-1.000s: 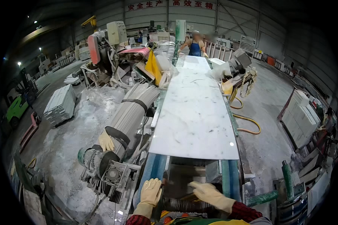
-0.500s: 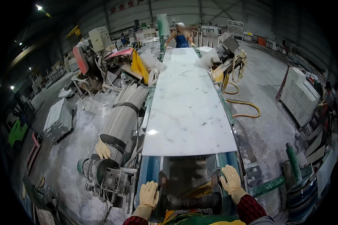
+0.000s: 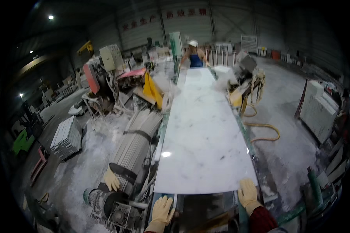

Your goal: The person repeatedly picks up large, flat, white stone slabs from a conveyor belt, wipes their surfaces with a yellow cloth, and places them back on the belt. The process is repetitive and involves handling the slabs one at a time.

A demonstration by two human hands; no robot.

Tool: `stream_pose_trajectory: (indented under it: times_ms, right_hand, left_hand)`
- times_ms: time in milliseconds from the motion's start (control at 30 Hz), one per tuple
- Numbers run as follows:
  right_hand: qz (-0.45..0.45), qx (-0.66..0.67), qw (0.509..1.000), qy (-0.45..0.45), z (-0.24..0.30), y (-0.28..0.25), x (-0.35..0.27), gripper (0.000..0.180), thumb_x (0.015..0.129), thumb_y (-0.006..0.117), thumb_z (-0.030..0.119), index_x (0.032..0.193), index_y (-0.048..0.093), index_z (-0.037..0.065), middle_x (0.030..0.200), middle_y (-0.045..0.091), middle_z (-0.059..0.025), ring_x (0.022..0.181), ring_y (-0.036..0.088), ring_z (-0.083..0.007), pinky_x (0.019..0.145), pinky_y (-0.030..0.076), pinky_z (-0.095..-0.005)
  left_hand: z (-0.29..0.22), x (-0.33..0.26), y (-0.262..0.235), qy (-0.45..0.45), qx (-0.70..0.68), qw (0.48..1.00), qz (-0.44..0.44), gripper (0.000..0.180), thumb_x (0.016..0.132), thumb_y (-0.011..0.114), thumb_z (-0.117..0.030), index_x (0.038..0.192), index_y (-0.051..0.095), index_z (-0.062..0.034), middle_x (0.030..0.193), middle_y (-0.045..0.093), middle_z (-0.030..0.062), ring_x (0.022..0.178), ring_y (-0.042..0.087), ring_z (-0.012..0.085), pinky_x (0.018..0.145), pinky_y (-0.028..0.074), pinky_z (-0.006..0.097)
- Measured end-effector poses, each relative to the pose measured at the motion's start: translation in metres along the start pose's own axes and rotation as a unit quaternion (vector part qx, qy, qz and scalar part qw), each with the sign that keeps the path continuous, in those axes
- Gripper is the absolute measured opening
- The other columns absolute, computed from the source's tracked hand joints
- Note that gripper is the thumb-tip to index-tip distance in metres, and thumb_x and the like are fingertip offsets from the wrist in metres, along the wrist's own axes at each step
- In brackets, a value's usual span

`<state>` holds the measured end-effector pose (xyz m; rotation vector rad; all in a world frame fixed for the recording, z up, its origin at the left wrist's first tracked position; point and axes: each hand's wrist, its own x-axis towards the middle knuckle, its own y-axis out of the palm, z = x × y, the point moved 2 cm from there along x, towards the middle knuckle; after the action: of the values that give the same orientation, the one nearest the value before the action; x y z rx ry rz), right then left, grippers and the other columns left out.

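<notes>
A long white stone slab [image 3: 204, 151] with grey veining lies flat on a conveyor and runs away from me. My left hand [image 3: 161, 213], in a cream rubber glove, rests with its fingers stretched on the left rail, just short of the slab's near left corner. My right hand [image 3: 248, 194], in a matching glove, is at the near right corner. Its outstretched fingers overlap that corner in the picture; whether they press on the stone I cannot tell. Neither hand grips anything. At the slab's far end stands a person [image 3: 195, 58] in a blue apron and white cap.
Left of the conveyor lie a strapped bundle of long grey strips [image 3: 134, 145], a loose cream glove [image 3: 111, 180] and a motor [image 3: 99, 198]. Machinery with a yellow guard [image 3: 152, 91] flanks the slab. A yellow hose [image 3: 270, 132] curls on the right floor. Stone stacks [image 3: 67, 136] stand farther out.
The slab's near edge has come closer to my hands, and my right fingers now reach its corner. My view has tilted up, so the whole scene sits lower.
</notes>
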<state>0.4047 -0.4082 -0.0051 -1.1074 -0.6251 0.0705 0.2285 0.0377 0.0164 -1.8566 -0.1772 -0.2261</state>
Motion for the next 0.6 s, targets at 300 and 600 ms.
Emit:
stream_pose_trajectory:
  times_ms: [300, 600]
  right_hand:
    - [-0.008, 0.012, 1.0, 0.01, 0.004, -0.014, -0.002, 0.047, 0.096, 0.068, 0.013, 0.142, 0.065, 0.003, 0.146, 0.065, -0.0281, 0.143, 0.055, -0.0521, 0.127, 0.041, -0.0599]
    - [0.125, -0.057, 0.983, 0.119, -0.031, 0.017, -0.02, 0.053, 0.116, 0.052, 0.021, 0.166, 0.054, 0.003, 0.176, 0.045, -0.0211, 0.166, 0.035, -0.0426, 0.138, 0.027, -0.0552]
  left_hand:
    - [-0.001, -0.009, -0.004, -0.008, -0.023, 0.999, -0.029, 0.059, 0.099, 0.077, -0.031, 0.15, 0.061, -0.0056, 0.156, 0.059, 0.0316, 0.143, 0.055, 0.0534, 0.124, 0.041, 0.06]
    - [-0.002, -0.022, 0.007, -0.018, -0.013, 0.998, -0.056, 0.062, 0.108, 0.07, -0.035, 0.16, 0.055, -0.006, 0.164, 0.056, 0.0254, 0.153, 0.05, 0.0487, 0.132, 0.036, 0.055]
